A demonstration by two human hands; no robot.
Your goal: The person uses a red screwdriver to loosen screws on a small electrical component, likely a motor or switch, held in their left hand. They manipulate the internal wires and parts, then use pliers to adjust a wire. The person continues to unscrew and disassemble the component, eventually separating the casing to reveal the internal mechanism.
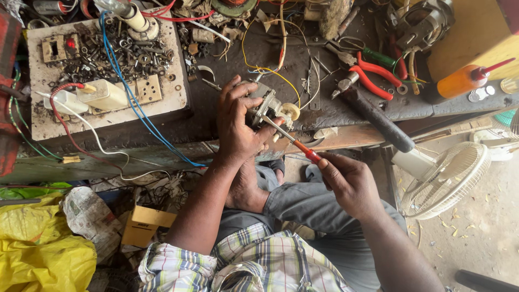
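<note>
My left hand (238, 127) grips a small grey metal motor part (266, 108) with a cream plastic knob (291, 111) at the front edge of the dark workbench (254, 59). A yellow wire (273, 70) runs from the part across the bench. My right hand (348, 181) holds a red-handled screwdriver (309, 154); its metal shaft (278, 131) reaches up to the motor part. Both hands are over my lap.
A white board (108, 116) with switches, nuts, bulb holder and blue and red wires lies at left. Red-handled pliers (370, 75), a black-handled tool (378, 119) and an orange oil bottle (459, 81) lie at right. A white table fan (446, 178) stands on the floor. Yellow bags (38, 249) lie lower left.
</note>
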